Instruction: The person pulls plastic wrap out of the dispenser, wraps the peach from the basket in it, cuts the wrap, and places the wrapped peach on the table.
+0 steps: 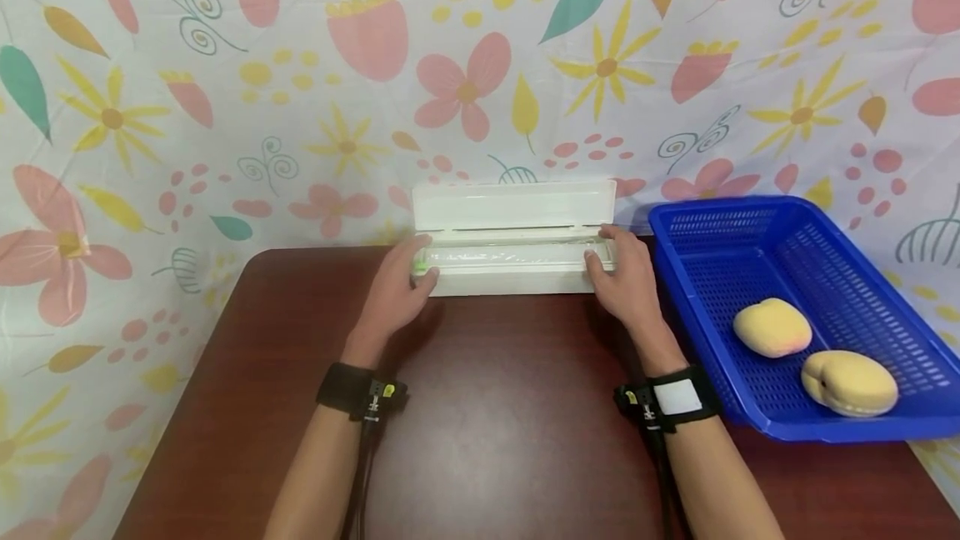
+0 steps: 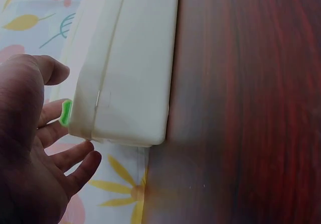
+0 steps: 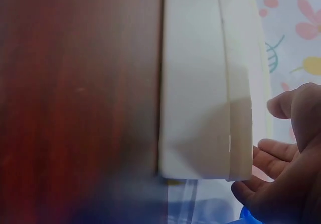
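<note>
A long white cling film dispenser [image 1: 517, 282] sits at the table's back edge with its lid [image 1: 513, 205] raised against the backdrop. A clear-wrapped film roll [image 1: 510, 254] lies inside, and a green slider tab [image 2: 65, 113] shows at the left end. My left hand [image 1: 396, 286] is at that end, fingertips by the end wall, thumb apart from the case in the left wrist view. At the right end is my right hand [image 1: 626, 277], its fingers along the end wall and its thumb held above the open case.
A blue plastic basket [image 1: 678, 307] stands to the right, close to my right hand, holding a yellow peach [image 1: 772, 328] and a longer yellow fruit shape [image 1: 850, 383]. Behind the dark wooden table [image 1: 480, 423] hangs a flowered cloth [image 1: 465, 40].
</note>
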Tool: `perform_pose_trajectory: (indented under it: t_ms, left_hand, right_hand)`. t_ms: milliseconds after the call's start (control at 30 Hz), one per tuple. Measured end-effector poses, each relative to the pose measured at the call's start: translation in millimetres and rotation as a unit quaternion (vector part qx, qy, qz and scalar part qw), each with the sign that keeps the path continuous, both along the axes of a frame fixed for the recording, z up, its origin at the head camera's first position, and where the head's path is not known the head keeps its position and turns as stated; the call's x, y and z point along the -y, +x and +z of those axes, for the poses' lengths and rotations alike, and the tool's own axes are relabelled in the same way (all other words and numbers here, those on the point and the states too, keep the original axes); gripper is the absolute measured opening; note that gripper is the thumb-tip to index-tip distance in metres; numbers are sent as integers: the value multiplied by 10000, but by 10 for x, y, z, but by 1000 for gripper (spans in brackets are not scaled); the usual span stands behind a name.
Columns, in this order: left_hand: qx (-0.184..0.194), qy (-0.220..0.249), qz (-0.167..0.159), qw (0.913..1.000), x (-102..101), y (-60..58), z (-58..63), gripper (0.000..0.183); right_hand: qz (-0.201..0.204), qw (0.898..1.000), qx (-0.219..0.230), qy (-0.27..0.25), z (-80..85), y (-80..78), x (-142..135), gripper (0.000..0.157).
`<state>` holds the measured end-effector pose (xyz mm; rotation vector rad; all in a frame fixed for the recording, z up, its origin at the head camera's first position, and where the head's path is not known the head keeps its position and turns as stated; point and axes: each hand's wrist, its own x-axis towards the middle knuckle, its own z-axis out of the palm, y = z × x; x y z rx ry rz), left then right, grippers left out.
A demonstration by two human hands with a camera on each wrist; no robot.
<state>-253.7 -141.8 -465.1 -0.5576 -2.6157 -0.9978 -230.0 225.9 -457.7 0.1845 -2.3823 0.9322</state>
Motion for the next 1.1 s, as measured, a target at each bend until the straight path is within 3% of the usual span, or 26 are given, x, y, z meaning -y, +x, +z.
perform_pose_trajectory:
  t_ms: [333,533,833,1100]
  left_hand:
    - [-136,63,-111,9998,-26,-41,82,49]
    - [-150,109,-90,9998,-25,-65,78,48]
    - [117,136,421,9990,-34,-93,110,45]
    - [-50,294,769,9966,-35,-183,50,39]
  right_hand:
    - [61,9983,-559,131,-11,-135,10,38]
    - [-15,9980,-633,83,-27,-167,59,36]
    - [-559,9979,-87,-309,-46,-171,99,33]
    - [-619,9964,-213,-538,-61,-183,130,29]
